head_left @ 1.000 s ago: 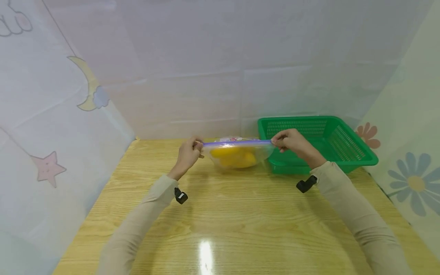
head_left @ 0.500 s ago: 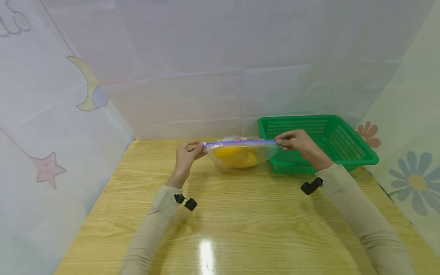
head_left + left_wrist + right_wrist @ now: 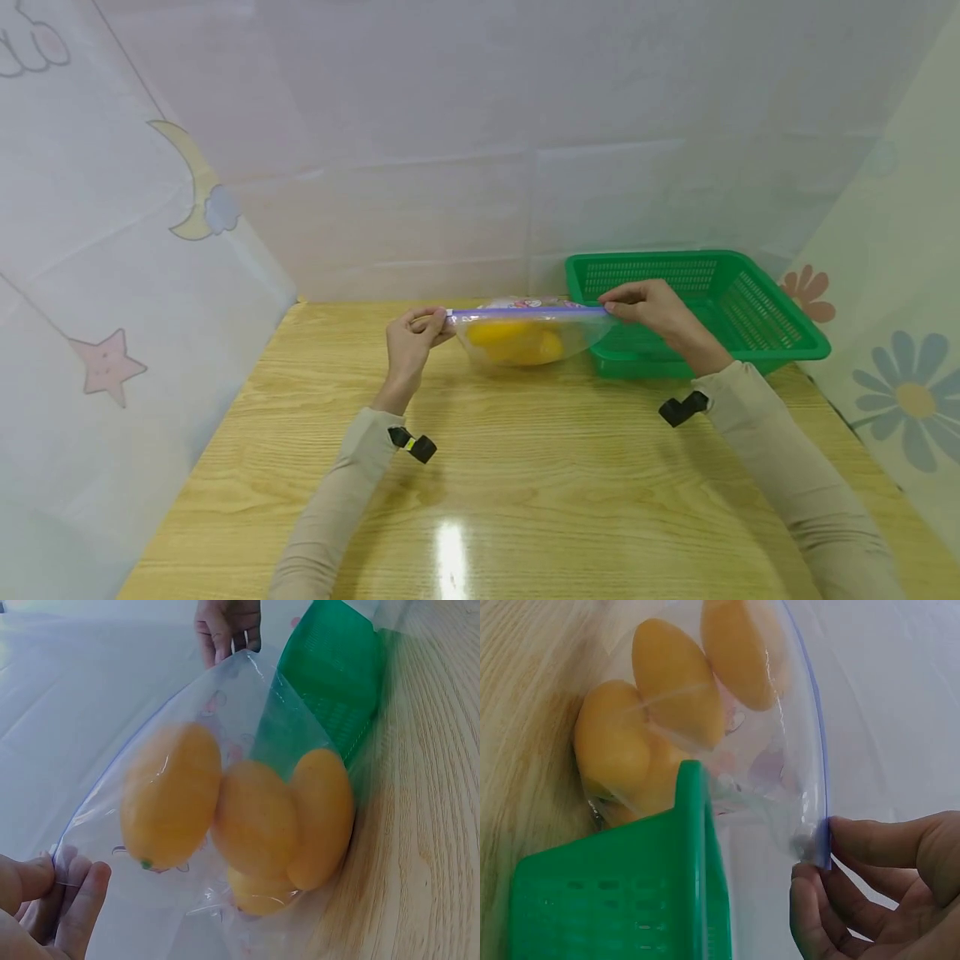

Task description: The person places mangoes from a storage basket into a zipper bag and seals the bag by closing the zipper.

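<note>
A clear zip bag (image 3: 581, 333) with a purple zip strip along its top stands on the table, stretched level between both hands. Several yellow mangoes (image 3: 172, 795) lie inside it, one showing a small green tip in the left wrist view. My left hand (image 3: 411, 340) pinches the strip's left end, where a small white piece shows at the fingertips. At the other end, my right hand (image 3: 656, 312) pinches the strip's corner between thumb and fingers, as the right wrist view (image 3: 885, 877) also has it. Printed pink figures show on the bag's far side.
A green plastic basket (image 3: 750, 358) with slotted walls stands right of the bag, under the right hand. The wooden table (image 3: 525, 467) meets a printed cloth backdrop (image 3: 420, 167) behind and at both sides.
The left hand has changed its hold at the strip's left end, and the white piece has come into sight. The right hand and bag have shifted slightly right.
</note>
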`<state>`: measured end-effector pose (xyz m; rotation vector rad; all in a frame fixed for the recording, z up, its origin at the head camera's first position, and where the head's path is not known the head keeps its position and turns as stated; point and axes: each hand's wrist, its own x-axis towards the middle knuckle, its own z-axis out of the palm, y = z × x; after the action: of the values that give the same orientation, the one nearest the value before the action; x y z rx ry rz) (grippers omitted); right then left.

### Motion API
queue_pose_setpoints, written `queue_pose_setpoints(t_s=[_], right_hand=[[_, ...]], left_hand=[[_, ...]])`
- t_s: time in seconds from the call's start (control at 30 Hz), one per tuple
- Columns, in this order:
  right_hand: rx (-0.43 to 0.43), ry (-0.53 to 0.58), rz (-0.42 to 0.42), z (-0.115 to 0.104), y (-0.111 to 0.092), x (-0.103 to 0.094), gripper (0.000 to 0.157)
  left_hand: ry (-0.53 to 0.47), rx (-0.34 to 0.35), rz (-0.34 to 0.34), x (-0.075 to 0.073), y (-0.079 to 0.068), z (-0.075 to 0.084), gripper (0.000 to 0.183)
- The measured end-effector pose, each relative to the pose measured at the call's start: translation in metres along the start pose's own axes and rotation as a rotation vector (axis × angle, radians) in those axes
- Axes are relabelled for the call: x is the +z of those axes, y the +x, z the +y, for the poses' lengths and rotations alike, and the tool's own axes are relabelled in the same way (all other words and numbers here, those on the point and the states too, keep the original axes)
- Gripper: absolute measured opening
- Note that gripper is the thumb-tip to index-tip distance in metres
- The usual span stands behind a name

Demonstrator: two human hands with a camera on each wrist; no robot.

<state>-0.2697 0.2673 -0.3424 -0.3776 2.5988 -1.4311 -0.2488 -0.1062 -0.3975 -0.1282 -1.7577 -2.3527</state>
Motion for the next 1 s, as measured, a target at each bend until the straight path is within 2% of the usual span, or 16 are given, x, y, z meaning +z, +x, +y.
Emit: queue_pose_setpoints(t_s=[0.3, 0.53, 0.8, 1.0], right_hand=[[-0.018, -0.066, 0.022, -0.02, 0.003, 0.007, 0.036], [-0.084, -0.035, -0.031, -0.034, 0.012, 0.014, 0.036], [-0.142, -0.081, -0.03, -0.047, 0.024, 0.032, 0.029], [-0.183, -0.069, -0.055, -0.056, 0.032, 0.048, 0.027]], left_hand=[[0.0, 0.013, 0.015, 0.003, -0.001, 0.0, 0.032], [-0.008, 0.001, 0.033, 0.003, -0.003, -0.001, 0.032], [0.011, -0.001, 0.068, 0.005, -0.004, -0.001, 0.033], [0.008, 0.003, 0.082, 0.008, -0.005, -0.002, 0.03]])
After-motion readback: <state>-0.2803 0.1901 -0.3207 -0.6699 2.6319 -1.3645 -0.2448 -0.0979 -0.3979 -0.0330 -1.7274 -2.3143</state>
